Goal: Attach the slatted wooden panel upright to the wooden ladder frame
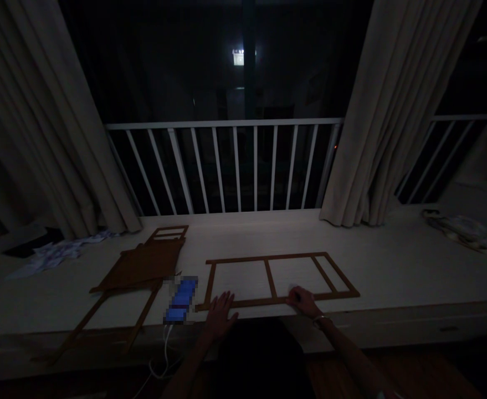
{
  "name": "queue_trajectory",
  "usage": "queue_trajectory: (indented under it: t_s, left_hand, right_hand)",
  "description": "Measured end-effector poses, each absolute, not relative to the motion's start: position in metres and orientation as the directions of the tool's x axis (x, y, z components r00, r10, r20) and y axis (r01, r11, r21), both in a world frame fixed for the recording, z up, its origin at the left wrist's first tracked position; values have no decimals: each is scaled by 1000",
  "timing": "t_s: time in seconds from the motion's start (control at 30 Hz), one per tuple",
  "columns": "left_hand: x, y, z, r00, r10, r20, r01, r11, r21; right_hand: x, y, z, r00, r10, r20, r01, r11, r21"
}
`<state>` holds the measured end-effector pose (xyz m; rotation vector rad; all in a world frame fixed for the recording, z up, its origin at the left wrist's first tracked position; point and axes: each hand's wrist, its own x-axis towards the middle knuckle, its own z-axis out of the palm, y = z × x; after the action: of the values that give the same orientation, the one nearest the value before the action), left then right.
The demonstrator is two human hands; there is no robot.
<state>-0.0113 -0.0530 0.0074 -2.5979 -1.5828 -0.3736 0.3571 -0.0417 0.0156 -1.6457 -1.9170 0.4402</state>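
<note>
A brown wooden frame with several crossbars lies flat on the pale window ledge. My left hand rests over its near rail, toward the left end, fingers stretched out. Further right along that same rail is my right hand, its fingers curled in and a bracelet around the wrist. Something small and whitish shows by those fingertips, too dim to name. Just left of my left hand lies a phone with a lit blue screen, blurred by blocks, a white cable running down from it.
To the left, another wooden piece with a brown panel and legs reaches over the ledge's front edge. Crumpled patterned cloth lies at far left, and a pale bundle at far right. Curtains and a white railing stand behind.
</note>
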Motion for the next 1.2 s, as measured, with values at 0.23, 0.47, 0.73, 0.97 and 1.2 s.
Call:
queue_trajectory:
  t_s: [0.23, 0.47, 0.73, 0.97, 1.2]
  left_hand:
    - [-11, -52, 7, 440, 868, 230, 882, -466, 69]
    - [-10, -53, 9, 442, 868, 226, 881, -467, 71]
    - [-11, -52, 9, 439, 868, 231, 882, -465, 71]
    - [-9, -54, 9, 436, 865, 247, 883, -464, 68]
    - [-7, -54, 9, 436, 869, 235, 886, -460, 59]
  right_hand:
    - [358, -41, 11, -63, 971, 229, 802, 186, -567]
    - [358, -42, 12, -73, 973, 217, 798, 187, -573]
    - [358, -41, 12, -87, 968, 236, 800, 209, -562]
    - [360, -39, 8, -77, 971, 227, 805, 195, -560]
    - [360, -41, 12, -71, 970, 232, 799, 195, -569]
